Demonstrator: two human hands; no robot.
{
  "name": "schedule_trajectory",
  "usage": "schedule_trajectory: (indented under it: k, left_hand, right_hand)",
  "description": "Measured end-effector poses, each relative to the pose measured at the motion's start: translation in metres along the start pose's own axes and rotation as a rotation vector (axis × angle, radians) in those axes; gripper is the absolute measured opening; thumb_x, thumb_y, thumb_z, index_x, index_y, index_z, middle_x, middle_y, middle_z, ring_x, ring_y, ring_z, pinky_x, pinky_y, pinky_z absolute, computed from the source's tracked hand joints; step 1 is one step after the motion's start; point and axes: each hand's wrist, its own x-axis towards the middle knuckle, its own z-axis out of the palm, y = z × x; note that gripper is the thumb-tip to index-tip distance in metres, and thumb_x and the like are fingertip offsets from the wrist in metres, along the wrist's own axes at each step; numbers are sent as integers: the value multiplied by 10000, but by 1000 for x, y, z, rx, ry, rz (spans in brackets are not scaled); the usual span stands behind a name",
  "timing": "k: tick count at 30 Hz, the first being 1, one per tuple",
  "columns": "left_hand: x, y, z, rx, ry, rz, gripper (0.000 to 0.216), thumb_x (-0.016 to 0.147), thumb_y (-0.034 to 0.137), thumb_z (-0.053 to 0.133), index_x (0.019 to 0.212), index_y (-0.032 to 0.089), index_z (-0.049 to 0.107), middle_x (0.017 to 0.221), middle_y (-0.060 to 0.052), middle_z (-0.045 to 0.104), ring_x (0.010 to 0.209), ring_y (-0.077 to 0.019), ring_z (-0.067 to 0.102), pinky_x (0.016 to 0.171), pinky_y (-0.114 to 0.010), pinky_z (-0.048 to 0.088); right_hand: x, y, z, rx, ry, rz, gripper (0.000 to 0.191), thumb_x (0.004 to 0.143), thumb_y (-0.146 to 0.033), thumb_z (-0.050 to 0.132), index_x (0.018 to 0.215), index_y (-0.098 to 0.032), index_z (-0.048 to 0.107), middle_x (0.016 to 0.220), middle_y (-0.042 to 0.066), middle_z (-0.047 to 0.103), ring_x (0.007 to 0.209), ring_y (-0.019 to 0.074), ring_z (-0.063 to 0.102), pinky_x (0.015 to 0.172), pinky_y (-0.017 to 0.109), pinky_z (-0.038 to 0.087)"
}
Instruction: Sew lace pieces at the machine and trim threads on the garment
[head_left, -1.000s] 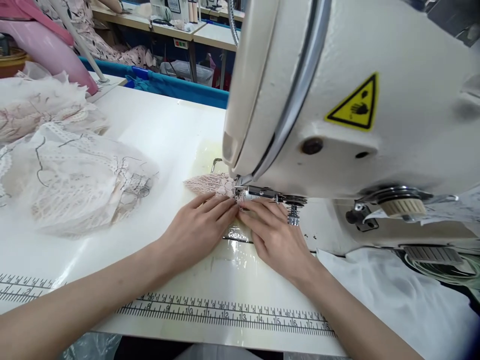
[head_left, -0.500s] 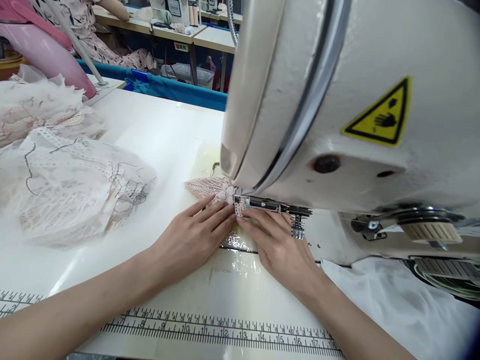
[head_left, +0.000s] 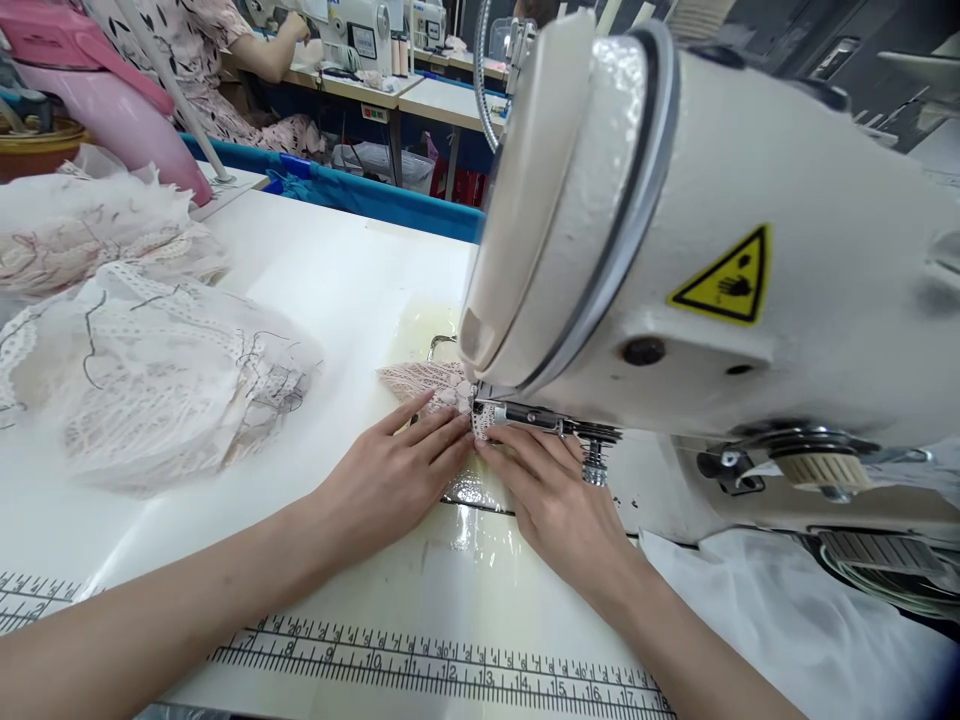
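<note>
A small piece of pale pink lace (head_left: pixel 427 378) lies at the needle of a sewing machine (head_left: pixel 585 230), with part of it hidden under the machine head and fingers. My left hand (head_left: pixel 390 465) rests flat on the lace's near edge, fingers stretched out toward the presser foot (head_left: pixel 480 398). Just right of the needle, my right hand (head_left: pixel 559 490) lies with extended fingers over the lace edge, partly beneath the metal attachment (head_left: pixel 536 418). The fingertips of both hands nearly meet in front of the foot. My right thumb is hidden.
Piled white lace pieces (head_left: pixel 165 380) with loose dark threads lie at left. A printed ruler (head_left: pixel 450 672) runs along the front edge. White fabric (head_left: pixel 765 610) lies at right. Behind the table hang blue cloth (head_left: pixel 375 195) and, farther off, a person's arm (head_left: pixel 274 50) shows.
The view has tilted up and pulled back, so more of the machine and the room behind shows. Both hands and the lace keep nearly the same place at the needle.
</note>
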Motion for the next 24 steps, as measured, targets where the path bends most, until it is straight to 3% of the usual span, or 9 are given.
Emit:
schedule_trajectory:
  k: [16, 24]
  left_hand:
    - [4, -6, 4, -16, -46, -63, 369, 999, 179, 367, 1227, 100, 645, 1268, -103, 657, 1223, -244, 594, 1146, -437, 363]
    - [6, -7, 3, -12, -73, -100, 366, 1001, 204, 371, 1241, 100, 628, 1302, -108, 633, 1230, -266, 588, 1148, -494, 348]
  right_hand:
    - [3, -2, 3, -62, -76, 55, 514, 832, -8, 474, 1297, -179, 611, 1282, 95, 646, 1024, 230, 631, 680, 325, 543]
    - [7, -5, 3, -83, -141, 62, 536, 838, -19, 437, 1329, -183, 575, 1334, 131, 601, 1056, 252, 616, 869, 445, 517]
